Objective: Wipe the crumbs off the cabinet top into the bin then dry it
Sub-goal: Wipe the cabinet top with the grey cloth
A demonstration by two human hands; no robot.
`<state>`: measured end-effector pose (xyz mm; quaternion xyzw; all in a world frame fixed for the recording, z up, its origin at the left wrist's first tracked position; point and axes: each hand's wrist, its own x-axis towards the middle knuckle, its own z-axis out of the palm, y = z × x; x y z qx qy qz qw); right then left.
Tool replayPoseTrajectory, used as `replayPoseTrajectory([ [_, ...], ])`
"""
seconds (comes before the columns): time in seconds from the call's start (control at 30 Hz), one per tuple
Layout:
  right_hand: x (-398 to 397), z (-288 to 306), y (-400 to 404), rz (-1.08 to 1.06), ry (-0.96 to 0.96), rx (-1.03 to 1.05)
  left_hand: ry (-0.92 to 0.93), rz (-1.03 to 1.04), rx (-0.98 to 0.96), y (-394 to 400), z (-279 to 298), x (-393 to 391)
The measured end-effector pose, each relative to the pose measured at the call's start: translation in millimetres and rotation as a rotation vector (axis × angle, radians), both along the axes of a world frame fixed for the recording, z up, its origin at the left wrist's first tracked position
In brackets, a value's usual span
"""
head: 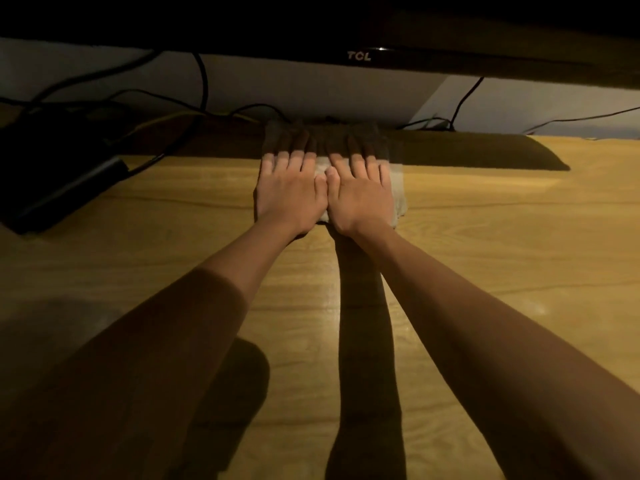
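Both hands lie flat, side by side with thumbs touching — left hand (291,194), right hand (360,195) — pressing a folded cloth (398,192) onto the wooden surface (502,254), at twelve o'clock beneath the TV (360,55).

Honey-yellow wood grain on the counter (485,254), a cloth (398,199) that looks pale beige, black cables (202,84) behind.

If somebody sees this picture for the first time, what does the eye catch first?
Two hands, the left hand and the right hand, press flat side by side on a pale cloth at the middle of the wooden cabinet top. Above hangs a dark TV; black cables trail at the back left.
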<state>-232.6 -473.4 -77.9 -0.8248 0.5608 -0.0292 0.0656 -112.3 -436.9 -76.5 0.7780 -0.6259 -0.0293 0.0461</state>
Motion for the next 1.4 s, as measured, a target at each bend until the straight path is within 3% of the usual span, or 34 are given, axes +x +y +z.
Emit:
replayPoseTrajectory([
  [0.77,-248,12,293,-0.065,-0.072,0.196,0.057,-0.056,0.125,289,4,-248],
  [1.17,-231,13,255,-0.152,-0.078,0.323,0.135,-0.04,0.153,247,4,-239],
  [1.4,-221,-4,199,-0.12,-0.04,0.175,0.083,0.04,0.086,197,-8,-237],
])
